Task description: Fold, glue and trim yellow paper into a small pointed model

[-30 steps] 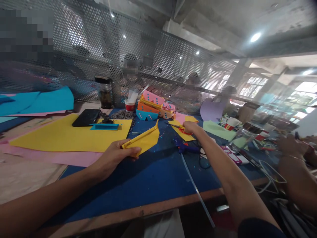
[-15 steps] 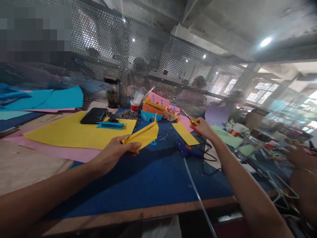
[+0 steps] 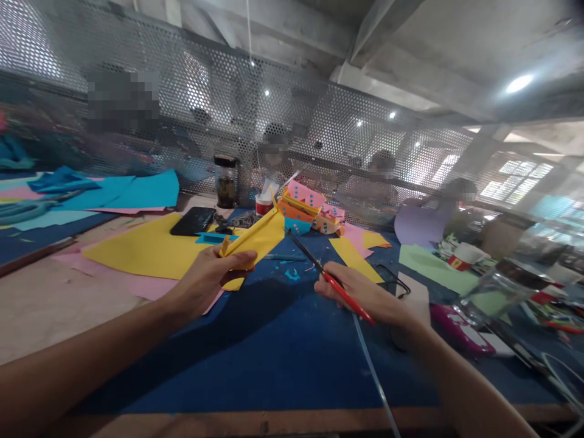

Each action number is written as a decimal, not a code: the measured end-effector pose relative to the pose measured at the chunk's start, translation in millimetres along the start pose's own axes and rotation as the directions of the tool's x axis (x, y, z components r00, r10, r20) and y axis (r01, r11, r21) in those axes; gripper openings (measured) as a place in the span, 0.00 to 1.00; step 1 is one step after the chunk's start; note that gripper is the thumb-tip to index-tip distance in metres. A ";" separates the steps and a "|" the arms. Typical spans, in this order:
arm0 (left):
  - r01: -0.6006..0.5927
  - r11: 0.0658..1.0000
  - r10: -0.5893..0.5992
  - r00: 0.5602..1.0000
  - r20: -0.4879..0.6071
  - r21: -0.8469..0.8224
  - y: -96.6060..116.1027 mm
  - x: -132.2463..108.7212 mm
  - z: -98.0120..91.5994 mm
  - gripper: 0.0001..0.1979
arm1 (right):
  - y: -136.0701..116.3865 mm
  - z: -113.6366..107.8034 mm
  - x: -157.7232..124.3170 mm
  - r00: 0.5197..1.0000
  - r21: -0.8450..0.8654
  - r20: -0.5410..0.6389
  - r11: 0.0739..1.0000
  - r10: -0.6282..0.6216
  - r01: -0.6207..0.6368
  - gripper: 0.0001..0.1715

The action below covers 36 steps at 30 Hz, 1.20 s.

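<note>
My left hand (image 3: 223,267) pinches the near end of a folded yellow paper piece (image 3: 262,237), raised over the blue table mat (image 3: 255,353). Red-handled scissors (image 3: 340,289) are in my right hand (image 3: 360,289), their blades pointing up and left at the paper's far end, with a small gap between. Behind them stand pink and orange folded paper pieces (image 3: 308,201) with blue dots. A yellow strip (image 3: 353,258) lies beyond my right hand. The glue gun is hidden behind that hand; its clear glue stick (image 3: 371,365) runs down toward the table edge.
Left are a large yellow sheet (image 3: 141,249), a black phone (image 3: 194,221) and blue sheets (image 3: 150,191). A dark-lidded jar (image 3: 225,182) and paper cup (image 3: 263,205) stand behind. At right are a glass jar (image 3: 502,292), a magenta object (image 3: 463,331) and another cup (image 3: 468,257).
My right hand has come closer to the yellow piece, turning the scissors so their blades point at it. The view has shifted left, and the glue gun is now covered.
</note>
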<state>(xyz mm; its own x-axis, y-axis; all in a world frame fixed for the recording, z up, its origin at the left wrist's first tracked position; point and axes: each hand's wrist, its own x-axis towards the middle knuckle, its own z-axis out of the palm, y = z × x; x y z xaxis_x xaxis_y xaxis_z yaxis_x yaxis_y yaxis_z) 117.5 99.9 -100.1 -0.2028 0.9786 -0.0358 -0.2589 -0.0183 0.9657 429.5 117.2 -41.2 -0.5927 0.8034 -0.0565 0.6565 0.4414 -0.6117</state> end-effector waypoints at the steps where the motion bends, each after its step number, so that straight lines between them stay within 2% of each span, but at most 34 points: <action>1: -0.003 1.000 0.003 1.000 -0.012 -0.004 1.7 -0.7 0.7 0.28 | -2.0 2.2 -1.6 1.000 0.003 0.015 1.000 0.005 -0.005 0.38; 8: 0.006 1.000 -0.006 1.000 -0.021 -0.002 8.0 -8.5 5.9 0.27 | -3.6 6.9 -6.5 0.993 -0.075 0.098 0.996 0.061 -0.053 0.38; 16: -0.046 0.999 0.045 0.996 -0.078 -0.010 19.2 -9.2 4.8 0.23 | 0.8 11.3 -9.8 0.995 -0.093 0.094 0.995 0.042 -0.034 0.38; 24: -0.020 0.998 0.019 0.999 0.026 0.054 1.9 -12.9 5.0 0.23 | 5.0 25.6 -5.4 0.992 -0.036 0.128 0.999 -0.011 0.016 0.37; 31: -0.013 0.995 0.010 0.999 0.032 0.101 -2.0 -15.2 5.7 0.22 | -8.7 31.4 -7.6 0.990 0.013 0.138 0.999 0.040 -0.042 0.37; 36: 0.001 0.995 -0.005 0.999 0.033 0.103 -0.3 -17.8 7.2 0.23 | -6.4 36.9 -5.7 0.990 0.039 0.138 0.999 0.007 -0.012 0.37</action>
<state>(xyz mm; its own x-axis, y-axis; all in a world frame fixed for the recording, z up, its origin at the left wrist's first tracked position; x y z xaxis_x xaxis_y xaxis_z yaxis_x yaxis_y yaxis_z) 128.0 84.0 -97.9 -0.1708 0.9848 -0.0320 -0.1606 0.0042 0.9870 411.5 95.0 -66.0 -0.6467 0.7438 -0.1689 0.6452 0.4154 -0.6413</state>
